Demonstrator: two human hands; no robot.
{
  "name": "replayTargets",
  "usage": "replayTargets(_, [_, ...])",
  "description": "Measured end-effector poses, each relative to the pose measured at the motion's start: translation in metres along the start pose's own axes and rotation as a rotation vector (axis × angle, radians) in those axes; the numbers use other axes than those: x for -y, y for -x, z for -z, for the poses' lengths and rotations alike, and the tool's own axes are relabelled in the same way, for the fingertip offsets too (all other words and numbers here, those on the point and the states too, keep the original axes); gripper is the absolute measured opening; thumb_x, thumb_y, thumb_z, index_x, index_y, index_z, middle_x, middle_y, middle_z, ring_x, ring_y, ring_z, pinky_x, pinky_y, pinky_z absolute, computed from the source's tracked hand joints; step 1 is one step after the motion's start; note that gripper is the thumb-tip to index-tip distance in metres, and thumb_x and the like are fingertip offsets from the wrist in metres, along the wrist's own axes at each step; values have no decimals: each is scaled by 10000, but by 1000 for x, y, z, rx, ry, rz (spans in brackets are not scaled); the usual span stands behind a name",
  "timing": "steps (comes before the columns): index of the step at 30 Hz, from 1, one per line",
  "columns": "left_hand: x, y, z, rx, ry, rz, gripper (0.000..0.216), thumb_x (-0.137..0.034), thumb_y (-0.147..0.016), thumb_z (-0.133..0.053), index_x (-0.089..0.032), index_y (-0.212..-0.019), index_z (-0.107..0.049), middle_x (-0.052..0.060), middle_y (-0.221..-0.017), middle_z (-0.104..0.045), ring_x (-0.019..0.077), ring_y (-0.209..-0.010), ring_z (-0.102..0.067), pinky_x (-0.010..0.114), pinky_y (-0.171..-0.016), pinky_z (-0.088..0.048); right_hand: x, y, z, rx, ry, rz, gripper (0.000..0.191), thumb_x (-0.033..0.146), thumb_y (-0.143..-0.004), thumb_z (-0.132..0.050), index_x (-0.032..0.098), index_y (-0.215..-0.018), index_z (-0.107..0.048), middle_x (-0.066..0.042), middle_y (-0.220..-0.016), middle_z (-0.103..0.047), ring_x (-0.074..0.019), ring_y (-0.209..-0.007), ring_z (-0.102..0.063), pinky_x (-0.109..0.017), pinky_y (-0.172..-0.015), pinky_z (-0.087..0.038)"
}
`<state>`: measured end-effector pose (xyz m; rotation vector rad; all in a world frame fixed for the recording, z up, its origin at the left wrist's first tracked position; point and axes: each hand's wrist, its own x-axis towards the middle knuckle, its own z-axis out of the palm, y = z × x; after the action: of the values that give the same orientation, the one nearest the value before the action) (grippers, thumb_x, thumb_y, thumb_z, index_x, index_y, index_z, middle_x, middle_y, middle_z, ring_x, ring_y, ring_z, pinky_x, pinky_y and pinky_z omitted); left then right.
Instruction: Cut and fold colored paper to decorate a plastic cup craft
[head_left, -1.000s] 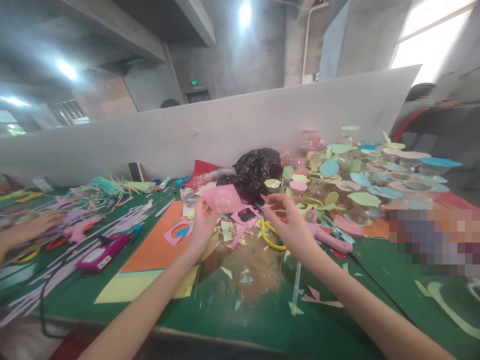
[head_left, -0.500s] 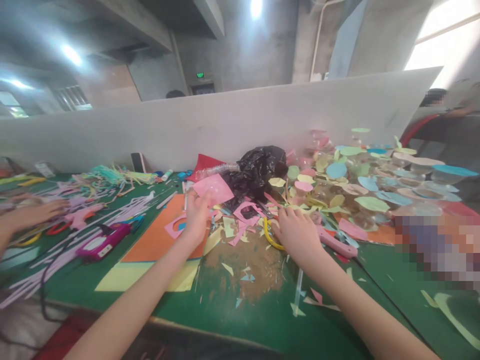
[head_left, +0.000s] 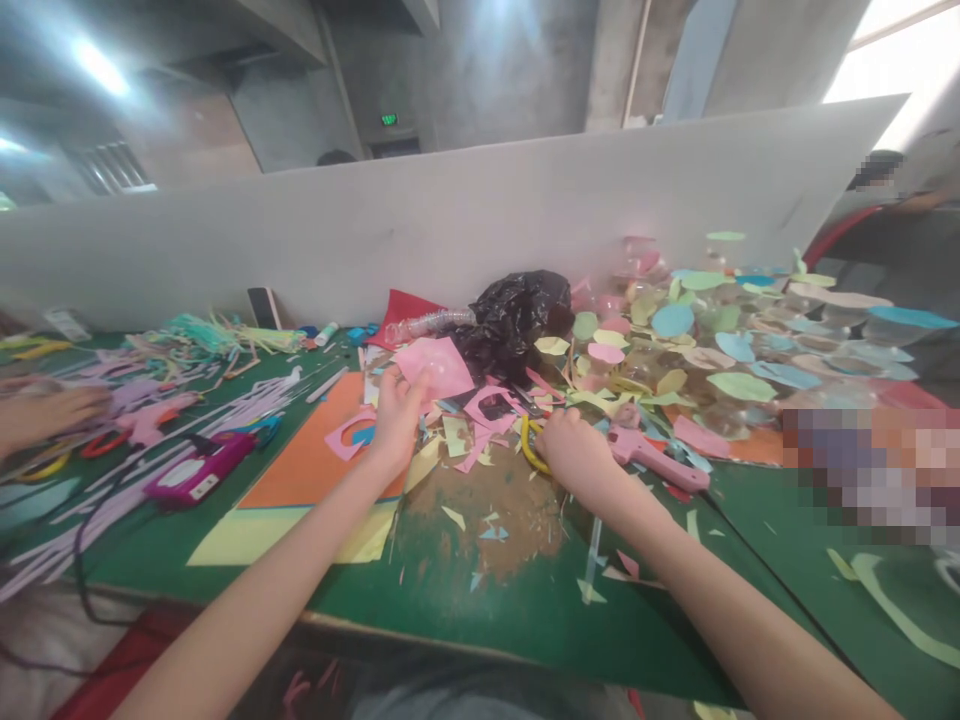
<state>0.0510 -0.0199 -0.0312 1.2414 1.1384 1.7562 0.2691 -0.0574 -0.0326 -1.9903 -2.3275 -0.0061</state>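
My left hand (head_left: 396,415) is closed on a square of pink paper (head_left: 450,362), tilted up over the work spot. A clear, shiny round piece shows against that paper; its kind is hard to make out. My right hand (head_left: 576,445) has curled fingers at the yellow handle of a pair of scissors (head_left: 529,452). The scissors' blades point away, among pink cut-offs with round holes (head_left: 491,408). Just right of this hand lies a pink glue gun (head_left: 664,462) with a black cord.
A black plastic bag (head_left: 525,310) sits behind the scraps. Many clear cups topped with coloured paper (head_left: 671,320) crowd the right back. Orange sheets (head_left: 300,450), a magenta device (head_left: 199,470) and paper strips (head_left: 247,415) lie left. Another person's hand (head_left: 52,415) works at far left.
The view has tipped down slightly. My right hand has moved left, closer over the scissors' yellow handle. My left hand has shifted slightly right with the pink paper.
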Motion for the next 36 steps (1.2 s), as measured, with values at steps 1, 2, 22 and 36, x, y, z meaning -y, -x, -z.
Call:
replayTargets(1, [0, 0, 1, -1, 13, 3, 404, -444, -748, -711, -237, -1040, -524, 29, -927, -637, 142, -758, -628, 240, -617, -511, -1, 0, 1, -8, -28, 15, 257, 37, -874, -430, 16, -974, -666, -273, -1007, -630, -324, -996, -624, -309, -687, -477])
replayTargets(2, [-1, 0, 1, -7, 28, 4, 408, -443, -746, -712, -236, -1041, -519, 26, -929, -639, 138, -758, -630, 241, -628, -511, -3, 0, 3, -17, -61, 26, 239, 62, -879, -445, 31, -967, -665, -269, -1014, -629, -323, -1001, -617, -305, -679, -474])
replayTargets(22, [-7, -2, 2, 2, 392, 90, 470, -414, -670, -797, -251, -1016, -523, 2, -887, -665, 145, -784, -656, 315, -764, -533, 3, 14, 37, 90, -1237, 4, 498, 607, -671, -700, 230, -842, -422, 104, -532, -399, -98, -423, -394, -232, -420, -306])
replayTargets(36, [-16, 5, -2, -21, 466, 133, 332, -339, -690, -791, -214, -893, -559, 11, -952, -686, 159, -941, -659, 365, -910, -521, 10, 22, 29, 237, -1064, 68, 534, 559, -732, -687, 206, -967, -363, 31, -795, -501, -125, -665, -449, -277, -636, -388])
